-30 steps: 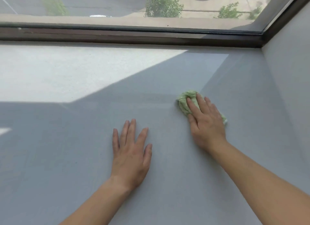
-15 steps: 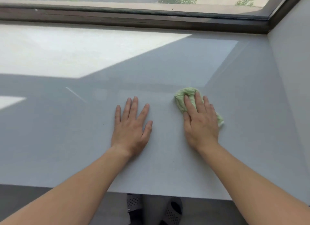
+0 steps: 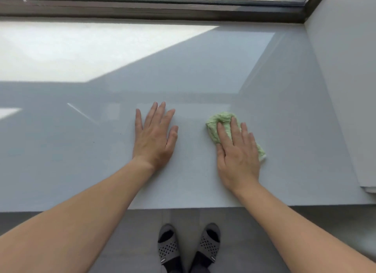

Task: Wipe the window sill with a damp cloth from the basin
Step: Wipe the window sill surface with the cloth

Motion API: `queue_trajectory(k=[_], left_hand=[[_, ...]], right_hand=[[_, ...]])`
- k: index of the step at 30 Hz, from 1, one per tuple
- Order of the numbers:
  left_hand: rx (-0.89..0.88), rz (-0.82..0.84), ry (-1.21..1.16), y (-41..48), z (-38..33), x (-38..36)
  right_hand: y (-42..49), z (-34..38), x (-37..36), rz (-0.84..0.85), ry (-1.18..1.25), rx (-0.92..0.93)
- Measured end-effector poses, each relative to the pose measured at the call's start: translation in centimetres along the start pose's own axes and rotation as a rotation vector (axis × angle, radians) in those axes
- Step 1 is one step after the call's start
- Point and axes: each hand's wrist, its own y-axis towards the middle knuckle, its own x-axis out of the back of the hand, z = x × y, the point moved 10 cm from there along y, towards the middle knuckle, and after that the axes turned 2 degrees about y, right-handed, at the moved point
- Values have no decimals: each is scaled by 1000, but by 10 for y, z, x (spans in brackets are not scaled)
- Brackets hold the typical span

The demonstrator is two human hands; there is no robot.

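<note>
Cloth, green and bunched into a pad, lies on the window sill in its right half, near the front edge and well apart from the side wall. The right hand lies flat on top of it, fingers straight and close together, pressing rather than gripping. That probably spreads the push over the whole pad and keeps the damp cloth in full contact with the sill. Part of the cloth shows past the fingertips and a corner sticks out by the little-finger side, so the palm covers only its middle.

The left hand rests palm down on the bare sill just beside it, fingers straight and slightly spread, holding nothing. It looks like a prop that takes the person's weight as they lean in over the deep ledge. The two hands are apart and do not touch.

Wiping seems to be under way in the shaded near part. The sunlit patch at the far left and the strip along the dark window frame are further off and would need a longer reach. Below the edge, two feet in grey slippers stand on the floor. No basin is in view.
</note>
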Motion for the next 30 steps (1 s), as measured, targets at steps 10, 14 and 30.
queue_trajectory(k=[10, 14, 30], left_hand=[[-31, 125, 117, -62, -7, -21], [-24, 123, 157, -62, -6, -24], [-27, 94, 62, -24, -66, -30]], right_hand=[[-49, -7, -4, 126, -14, 203], [-77, 21, -13, 0, -20, 12], [-93, -22, -4, 78, -37, 115]])
